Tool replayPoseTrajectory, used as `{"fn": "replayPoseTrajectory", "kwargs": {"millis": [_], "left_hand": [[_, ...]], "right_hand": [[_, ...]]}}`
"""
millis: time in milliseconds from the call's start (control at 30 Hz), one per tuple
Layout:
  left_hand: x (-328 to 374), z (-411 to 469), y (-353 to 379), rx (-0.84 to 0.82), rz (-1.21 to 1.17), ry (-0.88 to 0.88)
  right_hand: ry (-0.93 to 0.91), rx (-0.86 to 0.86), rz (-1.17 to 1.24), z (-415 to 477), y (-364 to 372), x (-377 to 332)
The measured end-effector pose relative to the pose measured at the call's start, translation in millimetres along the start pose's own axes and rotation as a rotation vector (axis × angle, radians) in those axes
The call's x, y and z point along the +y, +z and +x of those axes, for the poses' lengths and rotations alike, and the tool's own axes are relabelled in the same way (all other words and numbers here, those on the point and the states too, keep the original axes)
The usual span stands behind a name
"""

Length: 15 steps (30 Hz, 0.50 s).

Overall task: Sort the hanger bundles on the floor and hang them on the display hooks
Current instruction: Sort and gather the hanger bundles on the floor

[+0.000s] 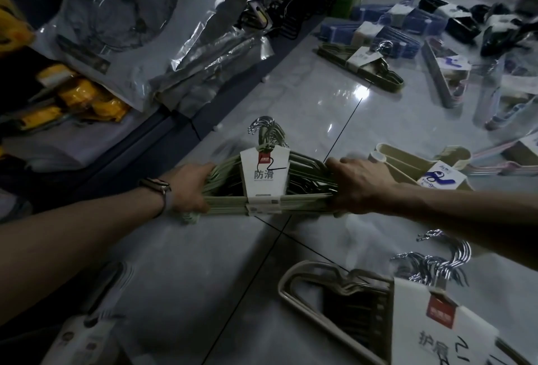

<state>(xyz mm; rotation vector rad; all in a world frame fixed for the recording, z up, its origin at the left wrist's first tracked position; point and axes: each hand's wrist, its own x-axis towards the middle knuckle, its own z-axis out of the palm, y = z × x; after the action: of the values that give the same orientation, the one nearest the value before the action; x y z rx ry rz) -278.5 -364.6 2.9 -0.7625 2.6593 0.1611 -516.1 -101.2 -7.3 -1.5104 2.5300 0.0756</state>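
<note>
Looks early tbh: the green hanger bundle (265,190) is gripped at both ends, left hand (192,187) and right hand (353,182) each curled round it, low over the floor (291,108); loads of other bundles (362,65) are left lying there, none seen hung

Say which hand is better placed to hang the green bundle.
Probably left: left hand grips the green hanger bundle at the end nearer the display shelving; right hand grips the other.

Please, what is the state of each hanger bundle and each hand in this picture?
green hanger bundle: held at both ends
left hand: grips its left end
right hand: grips its right end
beige hanger bundle: lying on floor, untouched
olive hanger bundle: lying on floor, untouched
</note>
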Motion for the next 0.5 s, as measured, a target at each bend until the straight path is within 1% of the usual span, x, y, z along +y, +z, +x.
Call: {"fn": "replayPoseTrajectory", "kwargs": {"millis": [167,300,400,500], "left_hand": [[6,-5,3,0.010,0.052,-0.013],[6,0,-19,0.059,-0.019,-0.044],[11,6,-23,0.003,0.024,-0.044],[15,11,-17,-0.017,0.049,-0.036]], "right_hand": [[0.024,0.006,0.072,-7,-3,-3],[0.066,0.051,0.092,-5,-9,-1],[0.098,-0.006,0.071,0,-12,-3],[0.097,-0.037,0.062,0,-11,-4]]}}
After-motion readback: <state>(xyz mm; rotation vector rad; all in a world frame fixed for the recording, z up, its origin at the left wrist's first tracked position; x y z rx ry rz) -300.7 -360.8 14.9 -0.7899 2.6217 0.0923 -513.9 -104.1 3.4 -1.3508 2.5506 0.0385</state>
